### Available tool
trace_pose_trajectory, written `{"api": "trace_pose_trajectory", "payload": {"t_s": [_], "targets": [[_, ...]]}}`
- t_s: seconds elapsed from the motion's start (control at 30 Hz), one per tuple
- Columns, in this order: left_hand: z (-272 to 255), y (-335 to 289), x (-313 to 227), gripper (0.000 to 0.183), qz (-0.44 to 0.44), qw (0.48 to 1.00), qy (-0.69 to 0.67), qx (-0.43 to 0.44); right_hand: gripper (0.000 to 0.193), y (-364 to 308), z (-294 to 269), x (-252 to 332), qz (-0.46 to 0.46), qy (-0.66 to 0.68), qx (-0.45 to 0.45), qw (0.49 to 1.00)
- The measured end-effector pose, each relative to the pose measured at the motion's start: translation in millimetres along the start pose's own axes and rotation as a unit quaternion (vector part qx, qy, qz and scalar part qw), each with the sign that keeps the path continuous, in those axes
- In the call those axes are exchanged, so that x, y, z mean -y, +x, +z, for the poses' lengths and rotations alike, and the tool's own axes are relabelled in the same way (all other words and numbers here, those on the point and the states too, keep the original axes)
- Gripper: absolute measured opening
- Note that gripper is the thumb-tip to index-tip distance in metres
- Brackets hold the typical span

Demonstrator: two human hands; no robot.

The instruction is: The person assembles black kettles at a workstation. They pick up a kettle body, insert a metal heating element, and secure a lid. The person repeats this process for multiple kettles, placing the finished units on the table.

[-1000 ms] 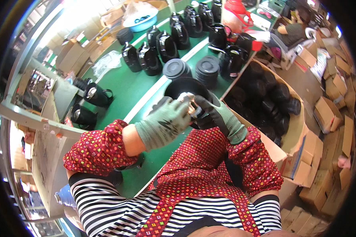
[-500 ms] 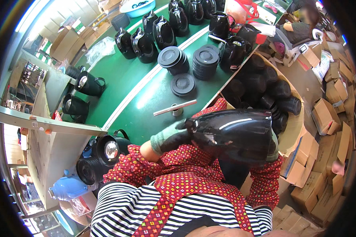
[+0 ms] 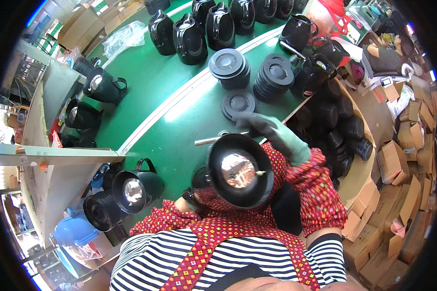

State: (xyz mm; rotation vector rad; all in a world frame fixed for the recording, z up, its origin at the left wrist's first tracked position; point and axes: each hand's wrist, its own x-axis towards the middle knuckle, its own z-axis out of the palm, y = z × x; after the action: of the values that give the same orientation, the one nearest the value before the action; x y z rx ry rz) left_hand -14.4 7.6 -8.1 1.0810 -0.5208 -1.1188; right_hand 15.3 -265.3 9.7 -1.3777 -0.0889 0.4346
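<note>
A glossy black jug (image 3: 263, 191) is tipped over in front of my chest. Its round mouth faces up toward me, with a shiny metallic disc (image 3: 239, 170) deep inside. My left hand (image 3: 201, 180), in a dark glove, is closed on the jug's left side, partly hidden and blurred. Beyond the jug's rim, my right hand (image 3: 277, 136), in a pale green and black glove, stretches its fingers leftward. Its fingertips are beside a metal crossbar tool (image 3: 206, 141) on the green bench (image 3: 179, 145) and a flat black lid (image 3: 238, 104). No held thing shows in them.
Stacks of black lids (image 3: 273, 77) stand farther back, before a row of black jugs (image 3: 221, 26). At right is a carton (image 3: 361, 114) of black parts. More open-mouthed jugs (image 3: 136, 189) lie at left, near a blue container (image 3: 75, 228). Another person (image 3: 386, 58) sits at far right.
The jug has swung from lying sideways to mouth toward me. My right hand has left its far end and moved up and left over the bench; my left hand still holds the jug.
</note>
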Motion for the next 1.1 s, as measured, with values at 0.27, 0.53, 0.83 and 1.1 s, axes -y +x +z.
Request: {"api": "trace_pose_trajectory", "payload": {"t_s": [0.27, 0.53, 0.83, 1.1], "targets": [[-23.4, -12.1, -2.7, 0.054, 0.019, 0.997, 0.051, -0.058, 0.104, 130.5, 4.1, -81.5, 0.02, -0.715, -0.226, 0.662], [-25.0, -18.5, 5.0, 0.054, 0.059, 0.985, 0.127, -0.096, 0.093, 52.8, 4.3, -27.3, -0.139, -0.479, -0.3, 0.813], [-3.0, -13.8, 17.8, 0.052, 0.145, 0.929, 0.308, -0.143, 0.098, -130.8, 64.2, 32.9, -0.209, -0.354, -0.231, 0.882], [13.8, 4.3, 22.9, 0.052, 0.202, 0.882, 0.396, -0.154, 0.102, -201.0, 79.4, 18.0, -0.247, -0.302, -0.262, 0.882]]}}
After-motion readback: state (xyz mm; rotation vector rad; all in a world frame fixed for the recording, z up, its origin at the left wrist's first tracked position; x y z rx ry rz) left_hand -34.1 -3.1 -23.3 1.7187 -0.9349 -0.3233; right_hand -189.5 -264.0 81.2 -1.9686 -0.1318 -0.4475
